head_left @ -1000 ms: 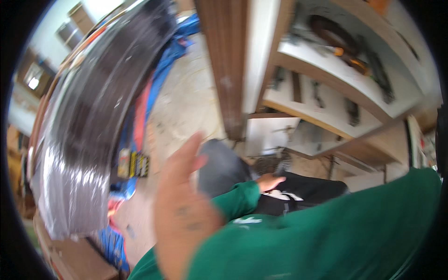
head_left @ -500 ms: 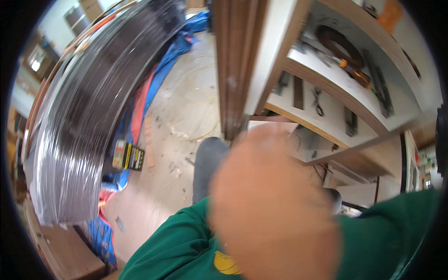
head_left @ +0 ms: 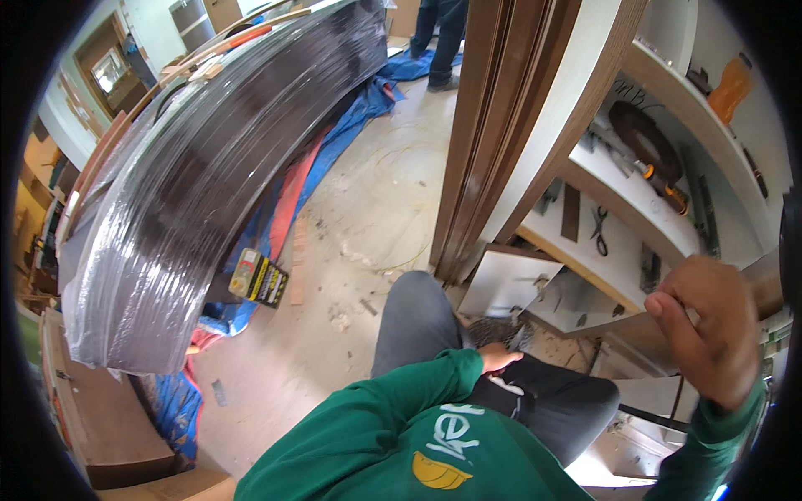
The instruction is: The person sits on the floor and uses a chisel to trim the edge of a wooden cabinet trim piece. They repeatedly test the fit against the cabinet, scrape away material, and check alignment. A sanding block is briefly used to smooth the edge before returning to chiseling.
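Note:
My right hand (head_left: 712, 327) is raised at the right, in front of the shelf unit, with its fingers curled in; whatever they may hold is hidden. Low over my lap, my left hand (head_left: 499, 357) has its fingers closed together. A small grey piece (head_left: 521, 337) shows just beyond those fingertips, but its kind is unclear. Past it, a white cabinet door (head_left: 504, 282) with a metal hinge (head_left: 540, 285) hangs open below the shelves. Scissors (head_left: 600, 232) lie on the lower shelf. An orange-and-black handled tool (head_left: 666, 189) and a brown coil of edging (head_left: 643, 140) rest on the shelf above.
Film-wrapped dark panels (head_left: 188, 184) stand at the left on a blue tarp (head_left: 338, 138). A yellow-and-black box (head_left: 259, 277) sits on the floor beside them. Brown upright trim (head_left: 493, 125) borders the shelves. Another person's legs (head_left: 440, 37) stand at the back.
A blurred hand and forearm filled the middle of the view; that space is now uncovered, showing my left hand at my lap. My right hand is raised at the right. The view has shifted.

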`<state>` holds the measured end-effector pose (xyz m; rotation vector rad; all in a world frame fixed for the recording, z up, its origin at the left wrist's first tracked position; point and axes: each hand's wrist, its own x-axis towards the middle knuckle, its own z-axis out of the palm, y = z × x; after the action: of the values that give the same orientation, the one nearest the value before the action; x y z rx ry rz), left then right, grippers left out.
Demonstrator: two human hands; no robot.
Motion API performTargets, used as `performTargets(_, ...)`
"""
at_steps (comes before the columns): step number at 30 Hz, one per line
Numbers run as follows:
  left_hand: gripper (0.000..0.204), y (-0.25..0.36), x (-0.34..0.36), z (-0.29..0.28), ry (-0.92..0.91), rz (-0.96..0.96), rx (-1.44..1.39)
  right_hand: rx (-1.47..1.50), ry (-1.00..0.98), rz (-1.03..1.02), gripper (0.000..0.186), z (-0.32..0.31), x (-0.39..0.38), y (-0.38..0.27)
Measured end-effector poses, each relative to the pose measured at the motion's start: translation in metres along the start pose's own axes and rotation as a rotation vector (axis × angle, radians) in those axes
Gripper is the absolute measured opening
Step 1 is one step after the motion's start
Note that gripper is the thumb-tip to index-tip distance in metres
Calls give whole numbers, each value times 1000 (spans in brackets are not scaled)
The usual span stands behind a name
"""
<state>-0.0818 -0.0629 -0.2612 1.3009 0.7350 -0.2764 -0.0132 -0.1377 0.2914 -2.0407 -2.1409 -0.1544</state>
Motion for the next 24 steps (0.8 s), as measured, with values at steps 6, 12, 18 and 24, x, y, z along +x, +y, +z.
performTargets(6, 50, 13, -27, -1, -3, 27, -46, 34, 101, 448, 10, 212, -149, 186)
performTargets(12, 48, 16, -26, -3, -22, -11, -47, 22, -282, 1338, 86, 361, -319, 177)
performTargets(18, 46, 16, -18, 6, 7, 16, 22, -130, -389, 1290, 79, 349, -318, 142)
performTargets(24, 52, 10, -19, 6, 7, -28, -91, 760, 22, 938, 27, 337, -282, 138)
